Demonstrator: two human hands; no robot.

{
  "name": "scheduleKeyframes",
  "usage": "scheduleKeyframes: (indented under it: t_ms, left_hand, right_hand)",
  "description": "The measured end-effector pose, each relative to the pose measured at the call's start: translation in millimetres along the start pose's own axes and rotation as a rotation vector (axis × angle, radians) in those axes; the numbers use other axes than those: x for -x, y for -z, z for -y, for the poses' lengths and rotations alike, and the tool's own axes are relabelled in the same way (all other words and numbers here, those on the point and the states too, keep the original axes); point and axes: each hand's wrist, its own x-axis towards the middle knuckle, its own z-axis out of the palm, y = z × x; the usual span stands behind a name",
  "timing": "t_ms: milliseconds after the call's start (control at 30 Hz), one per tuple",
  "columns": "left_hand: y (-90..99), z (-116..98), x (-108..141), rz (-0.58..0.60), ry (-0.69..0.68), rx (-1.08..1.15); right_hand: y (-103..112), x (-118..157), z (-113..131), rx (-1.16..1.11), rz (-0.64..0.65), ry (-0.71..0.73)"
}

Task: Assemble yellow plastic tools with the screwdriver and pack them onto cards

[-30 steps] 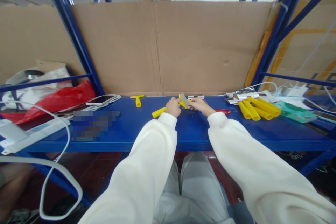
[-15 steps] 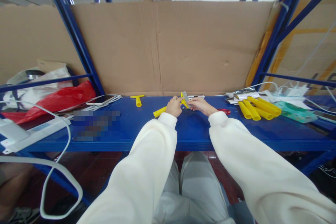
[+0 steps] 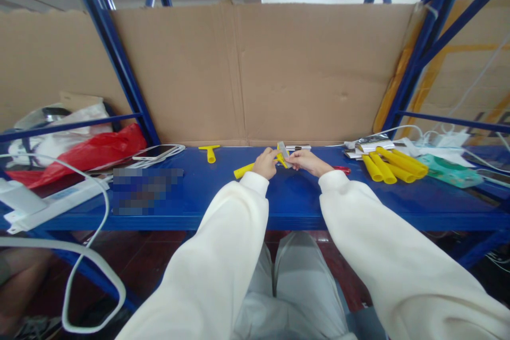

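**Your right hand [image 3: 306,162] pinches a pale grey flat piece [image 3: 283,150] at the head of a yellow T-shaped plastic tool [image 3: 244,171]**

Your right thumb and fingertips are pressed together on the lower part of the grey piece. Your left hand [image 3: 264,163] is curled around the tool's round handle, whose end pokes out on the left, while its head shows between your two hands. You cannot tell from here whether the piece is seated in the head.

A second ago the piece leaned well over to the left; now it stands steeper. Your grips have hardly changed, and the tool is in nearly the same place.

Just behind your fingers a white-and-dark flat strip [image 3: 298,147] lies on the blue metal table [image 3: 215,196]. Beside your right wrist, a red object [image 3: 342,170] shows in part. Off to the left, another yellow T-shaped piece [image 3: 211,155] lies with its crossbar away from you.

Farther right are a bunch of yellow tubular handles [image 3: 403,162], a pile of white flat packs [image 3: 373,143] behind them and a green packet [image 3: 450,170]. Far left, a red plastic bag [image 3: 91,153] lies behind a white power strip [image 3: 59,202]. These surroundings match the earlier view.
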Motion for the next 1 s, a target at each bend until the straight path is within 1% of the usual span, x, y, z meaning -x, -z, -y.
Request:
scheduleKeyframes:
  t_ms: [167,367,500,667,833,933,1000]
  left_hand:
    - [-4.4,3.2,-1.8,0.012,-0.046,0.004]
    - [-12.7,9.0,-5.2,0.010,-0.056,0.010]
    - [-13.8,9.4,-5.4,0.023,-0.063,-0.020]
    - [-10.5,4.9,-4.4,0.052,-0.062,-0.074]
    - [-7.3,-1.0,-2.5,0.100,-0.031,-0.161]
    - [-6.3,-2.4,-1.8,0.112,-0.027,-0.182]
    - [-5.7,-3.0,-1.6,0.125,-0.032,-0.187]
  right_hand:
    - [-1.0,0.6,-1.3,0.004,0.028,0.001]
    - [-3.5,-1.5,-4.0,-0.079,0.037,-0.029]
    - [-3.8,0.9,-2.2,-0.107,0.055,-0.059]
    - [-3.3,4.2,0.7,-0.058,0.061,-0.065]
    - [-1.4,4.3,1.2,0.071,0.045,-0.047]
    - [1.1,3.6,2.1,0.079,0.052,-0.056]
    - [2.3,2.6,3.1,0.075,0.016,-0.067]
